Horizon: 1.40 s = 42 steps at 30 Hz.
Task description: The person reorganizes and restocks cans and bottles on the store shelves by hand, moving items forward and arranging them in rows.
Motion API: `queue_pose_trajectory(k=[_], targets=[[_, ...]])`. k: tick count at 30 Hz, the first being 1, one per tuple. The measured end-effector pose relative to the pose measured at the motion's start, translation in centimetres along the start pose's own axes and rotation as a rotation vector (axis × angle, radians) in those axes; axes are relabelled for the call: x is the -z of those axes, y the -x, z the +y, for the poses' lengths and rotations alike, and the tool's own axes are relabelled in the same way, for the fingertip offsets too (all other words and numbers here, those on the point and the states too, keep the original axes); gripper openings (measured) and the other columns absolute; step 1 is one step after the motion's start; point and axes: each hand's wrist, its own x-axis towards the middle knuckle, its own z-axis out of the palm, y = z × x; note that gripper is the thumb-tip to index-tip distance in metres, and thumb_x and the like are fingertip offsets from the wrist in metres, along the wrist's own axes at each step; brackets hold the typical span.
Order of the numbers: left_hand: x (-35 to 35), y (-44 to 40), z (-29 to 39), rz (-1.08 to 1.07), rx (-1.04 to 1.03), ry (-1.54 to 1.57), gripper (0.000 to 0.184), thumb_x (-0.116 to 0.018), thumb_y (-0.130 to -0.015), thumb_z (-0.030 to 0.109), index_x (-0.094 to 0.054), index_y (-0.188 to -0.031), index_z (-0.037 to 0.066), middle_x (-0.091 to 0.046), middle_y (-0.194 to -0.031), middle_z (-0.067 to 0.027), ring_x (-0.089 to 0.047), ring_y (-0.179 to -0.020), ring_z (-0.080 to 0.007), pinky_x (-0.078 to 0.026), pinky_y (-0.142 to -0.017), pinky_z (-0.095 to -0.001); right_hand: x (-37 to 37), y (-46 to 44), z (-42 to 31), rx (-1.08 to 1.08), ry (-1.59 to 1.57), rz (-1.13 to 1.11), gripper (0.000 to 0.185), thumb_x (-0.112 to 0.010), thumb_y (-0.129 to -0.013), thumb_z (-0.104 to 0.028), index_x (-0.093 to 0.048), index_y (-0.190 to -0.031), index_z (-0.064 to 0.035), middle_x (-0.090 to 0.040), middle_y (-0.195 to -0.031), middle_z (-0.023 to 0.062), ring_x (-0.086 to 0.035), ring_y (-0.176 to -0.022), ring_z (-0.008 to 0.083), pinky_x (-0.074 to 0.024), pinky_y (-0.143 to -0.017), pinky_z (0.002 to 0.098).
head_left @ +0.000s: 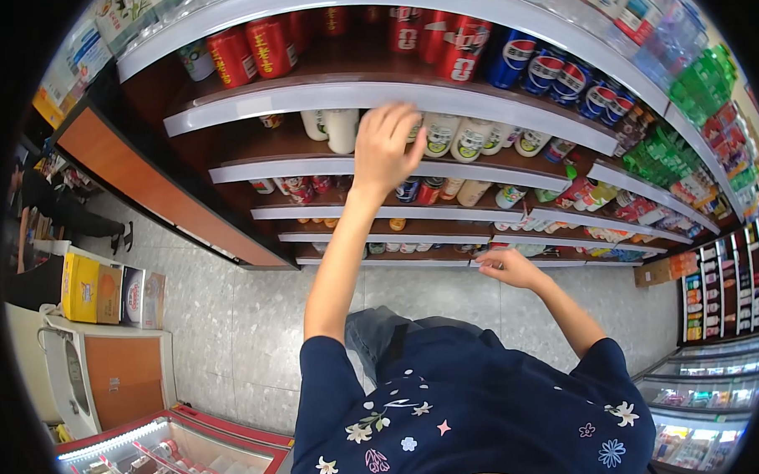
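My left hand is raised in front of the shelf of white bottles, slightly blurred, its thumb apart from its bent fingers. It overlaps the bottle row, and the frame does not show whether it touches one. To its left stands a white bottle. On its right are more white bottles with green labels, among them one bottle near the shelf edge. Lower down, my right hand hangs in front of the bottom shelves, fingers loosely bent and apart, with nothing visible in it.
Red cans and blue Pepsi cans fill the shelf above. Price-rail edges jut out between levels. A brown end panel bounds the left side. Behind lie a glass-topped freezer and a cabinet. Another person's legs show far left.
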Motion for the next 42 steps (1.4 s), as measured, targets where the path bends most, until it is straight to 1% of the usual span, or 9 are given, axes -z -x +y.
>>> queue_pose_trajectory(k=[10, 17, 21, 28, 32, 37, 40, 41, 42], targets=[[4.0, 11.8, -9.3, -0.059, 0.397, -0.116, 0.029, -0.068, -0.081, 0.011, -0.062, -0.109, 0.004, -0.059, -0.118, -0.0163, -0.055, -0.11, -0.0352, -0.042, -0.095, -0.0448, -10.0, -6.1, 0.1, -0.006, 0.034, -0.162, 0.033, -0.063, -0.09, -0.028, -0.064, -0.115, -0.0065, -0.072, -0.096, 0.0114, -0.07, -0.082, 0.0251, -0.0552, -0.074, 0.0357], [3.2, 11.7, -15.0, -0.142, 0.328, -0.053, 0.03, -0.063, -0.089, 0.016, -0.059, -0.115, 0.001, -0.057, -0.12, -0.0175, -0.054, -0.109, -0.0352, -0.04, -0.094, -0.0458, -16.0, -6.7, -7.1, -0.168, -0.126, -0.194, 0.037, -0.062, -0.087, -0.032, -0.064, -0.116, -0.0098, -0.072, -0.098, 0.0087, -0.069, -0.085, 0.0289, -0.0533, -0.078, 0.0399], [1.5, 13.4, -16.0, -0.234, 0.226, -0.254, 0.025, -0.051, -0.095, 0.022, -0.063, -0.109, 0.007, -0.062, -0.112, -0.0089, -0.055, -0.107, -0.0286, -0.037, -0.092, -0.0424, -18.2, -6.5, -9.0, -0.2, -0.125, -0.147, 0.037, -0.062, -0.087, -0.034, -0.064, -0.116, -0.0105, -0.072, -0.098, 0.0098, -0.069, -0.085, 0.0304, -0.0531, -0.078, 0.0404], [1.9, 13.0, -16.0, -0.268, 0.213, -0.24, 0.02, -0.05, -0.094, 0.022, -0.064, -0.101, 0.009, -0.06, -0.098, -0.0073, -0.053, -0.09, -0.0297, -0.037, -0.085, -0.0435, -23.0, -6.3, -7.9, -0.289, -0.195, -0.041, 0.037, -0.062, -0.087, -0.034, -0.064, -0.115, -0.0095, -0.072, -0.098, 0.0112, -0.068, -0.088, 0.0307, -0.0532, -0.078, 0.0405], [2.7, 12.5, -15.7, -0.259, 0.243, -0.094, 0.023, -0.056, -0.093, 0.023, -0.061, -0.106, 0.005, -0.061, -0.101, -0.0094, -0.054, -0.098, -0.0301, -0.036, -0.088, -0.0418, -22.8, -7.0, -9.8, -0.316, -0.284, 0.02, 0.037, -0.062, -0.087, -0.031, -0.064, -0.115, -0.0078, -0.072, -0.097, 0.0113, -0.069, -0.087, 0.0301, -0.0535, -0.078, 0.0391], [3.3, 11.7, -15.8, -0.174, 0.39, 0.151, 0.06, -0.074, -0.081, 0.028, -0.047, -0.124, -0.005, -0.048, -0.124, -0.0232, -0.045, -0.117, -0.0382, -0.031, -0.102, -0.0478, -24.7, -9.8, -7.2, -0.192, -0.363, 0.143, 0.036, -0.062, -0.088, -0.03, -0.065, -0.116, -0.0071, -0.072, -0.099, 0.0134, -0.07, -0.088, 0.0293, -0.0543, -0.079, 0.0377], [2.8, 10.7, -15.9, -0.137, 0.41, 0.227, 0.093, -0.084, -0.07, 0.033, -0.032, -0.134, -0.009, -0.035, -0.136, -0.0284, -0.035, -0.127, -0.0415, -0.025, -0.11, -0.0486, -24.5, -12.5, -5.8, -0.142, -0.376, 0.23, 0.035, -0.062, -0.088, -0.029, -0.066, -0.115, -0.007, -0.071, -0.101, 0.0146, -0.07, -0.089, 0.0293, -0.0545, -0.08, 0.0377], [2.5, 10.2, -15.8, -0.189, 0.42, 0.196, 0.121, -0.09, -0.06, 0.039, -0.015, -0.142, -0.011, -0.026, -0.141, -0.0295, -0.026, -0.134, -0.0423, -0.023, -0.112, -0.0476, -24.5, -13.5, -5.5, -0.121, -0.387, 0.267, 0.034, -0.063, -0.088, -0.029, -0.066, -0.114, -0.0068, -0.071, -0.101, 0.0149, -0.07, -0.09, 0.0293, -0.0545, -0.081, 0.0378], [2.0, 9.6, -15.5, -0.172, 0.408, 0.167, 0.126, -0.091, -0.058, 0.039, -0.012, -0.143, -0.011, -0.025, -0.142, -0.03, -0.024, -0.135, -0.0428, -0.022, -0.113, -0.0478, -24.5, -14.6, -5.0, -0.096, -0.394, 0.307, 0.034, -0.063, -0.088, -0.029, -0.066, -0.113, -0.0066, -0.071, -0.101, 0.0152, -0.07, -0.091, 0.0294, -0.0545, -0.081, 0.038]])
